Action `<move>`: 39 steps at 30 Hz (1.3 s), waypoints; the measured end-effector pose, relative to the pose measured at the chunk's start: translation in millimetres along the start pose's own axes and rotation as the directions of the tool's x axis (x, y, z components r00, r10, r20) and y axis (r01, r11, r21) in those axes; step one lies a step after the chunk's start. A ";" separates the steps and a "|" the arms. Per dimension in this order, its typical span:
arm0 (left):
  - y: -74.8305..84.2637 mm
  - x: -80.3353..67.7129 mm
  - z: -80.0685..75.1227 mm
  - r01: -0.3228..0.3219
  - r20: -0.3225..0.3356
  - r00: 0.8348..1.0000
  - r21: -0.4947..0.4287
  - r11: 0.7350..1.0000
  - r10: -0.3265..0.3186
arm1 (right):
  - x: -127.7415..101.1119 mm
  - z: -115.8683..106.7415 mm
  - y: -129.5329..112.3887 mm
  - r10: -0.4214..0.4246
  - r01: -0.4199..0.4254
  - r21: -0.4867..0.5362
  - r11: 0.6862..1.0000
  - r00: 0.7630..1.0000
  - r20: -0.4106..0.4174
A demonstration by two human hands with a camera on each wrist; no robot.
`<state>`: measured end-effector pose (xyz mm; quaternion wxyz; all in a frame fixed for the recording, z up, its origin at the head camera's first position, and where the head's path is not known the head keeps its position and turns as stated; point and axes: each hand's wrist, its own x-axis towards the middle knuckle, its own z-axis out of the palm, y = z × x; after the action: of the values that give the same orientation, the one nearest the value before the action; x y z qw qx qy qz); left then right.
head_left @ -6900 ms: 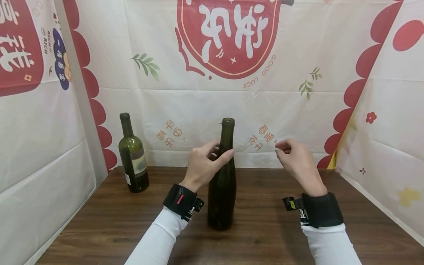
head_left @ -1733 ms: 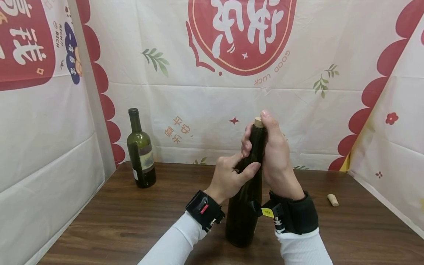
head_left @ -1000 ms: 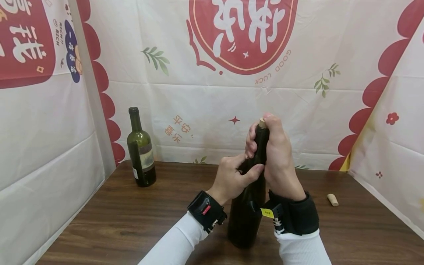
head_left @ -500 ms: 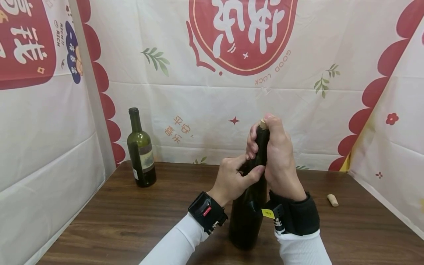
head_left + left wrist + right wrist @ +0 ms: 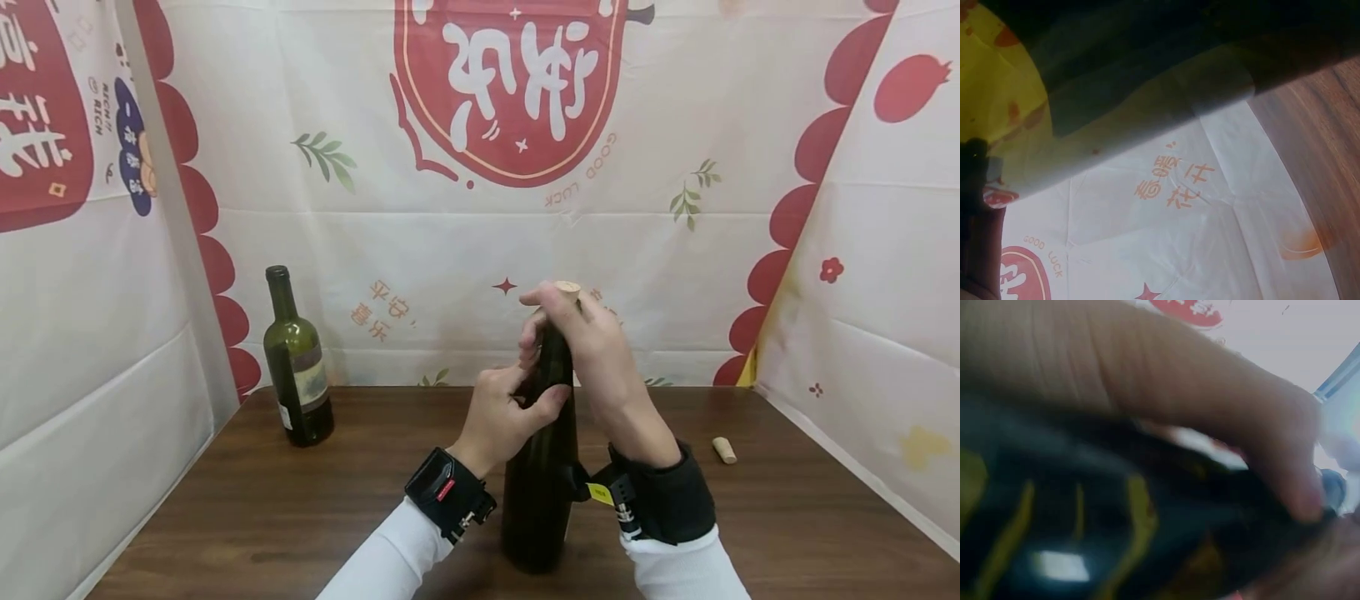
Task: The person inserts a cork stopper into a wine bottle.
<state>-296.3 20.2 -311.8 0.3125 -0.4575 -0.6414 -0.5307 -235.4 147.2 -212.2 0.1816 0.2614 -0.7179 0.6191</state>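
Note:
A dark green wine bottle (image 5: 537, 500) stands on the table in the head view, tilted slightly right at its top. My left hand (image 5: 498, 412) grips it around the shoulder and lower neck, thumb in front. Higher up, my right hand (image 5: 609, 375) curls around the neck, with its thumb bent across near the mouth. A cork (image 5: 567, 289) shows at the bottle's top, partly behind those fingers; how deep it sits is hidden. In the right wrist view, blurred right fingers (image 5: 1235, 394) bend over the bottle (image 5: 1104, 531). The left wrist view shows the bottle's glass (image 5: 1147, 69) up close.
A second green wine bottle (image 5: 300, 375), with a label, stands at the back left of the brown wooden table (image 5: 247, 517). On the right lies a loose cork (image 5: 724, 450). Printed cloth (image 5: 465, 242) hangs behind and on both sides.
Earliest, my right hand was apart from the bottle, with no cork in its mouth. Since half a second ago, the right thumb has shifted from atop the cork to the left across it. The head view tilted.

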 end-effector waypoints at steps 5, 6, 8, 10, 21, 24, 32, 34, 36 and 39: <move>-2.1 -1.8 0.4 -0.020 0.011 1.000 0.042 0.999 0.020 | -5.0 -14.6 -6.5 0.052 -0.016 -0.229 0.973 0.987 0.154; -2.5 -2.0 0.6 -0.025 0.014 1.000 0.047 0.999 0.025 | -6.4 -17.5 -8.6 0.057 -0.007 -0.269 0.963 0.982 0.180; -3.1 -2.7 0.1 -0.032 0.016 0.999 0.046 0.998 0.031 | -9.9 -22.4 -12.9 0.063 0.018 -0.352 0.936 0.974 0.218; -3.9 -3.2 -0.9 -0.023 0.023 0.999 0.028 0.999 0.022 | -13.9 -26.1 -16.7 0.063 0.047 -0.425 0.904 0.969 0.241; -8.4 -0.8 -9.2 0.011 0.068 0.998 0.052 0.999 -0.015 | -14.9 -23.2 -15.3 -0.018 0.095 -0.587 0.804 0.991 0.135; -7.4 -0.2 -9.6 0.005 0.078 0.997 0.097 0.995 -0.013 | -15.2 -24.3 -13.3 -0.033 0.096 -0.590 0.802 0.993 0.117; -7.6 4.4 -18.2 -0.094 0.071 0.994 0.153 0.984 0.084 | -14.4 -25.2 -15.3 -0.029 0.064 -0.595 0.801 0.997 0.068; -10.7 5.0 -23.7 -0.125 0.058 0.991 0.115 0.985 0.119 | -14.8 -25.8 -15.3 -0.030 0.059 -0.588 0.806 0.998 0.060; -14.2 5.7 -31.5 -0.145 0.034 0.989 0.095 0.985 0.142 | -15.3 -27.5 -15.1 -0.028 0.054 -0.580 0.813 0.998 0.054; -19.6 7.4 -47.4 -0.143 -0.019 0.989 0.131 0.981 0.147 | -16.0 -32.0 -14.9 -0.004 0.024 -0.583 0.812 0.999 0.035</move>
<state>-321.2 -24.0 -301.6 0.3884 -0.4741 -0.6350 -0.4702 -215.7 179.6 -204.3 0.2459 0.2084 -0.8741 0.3634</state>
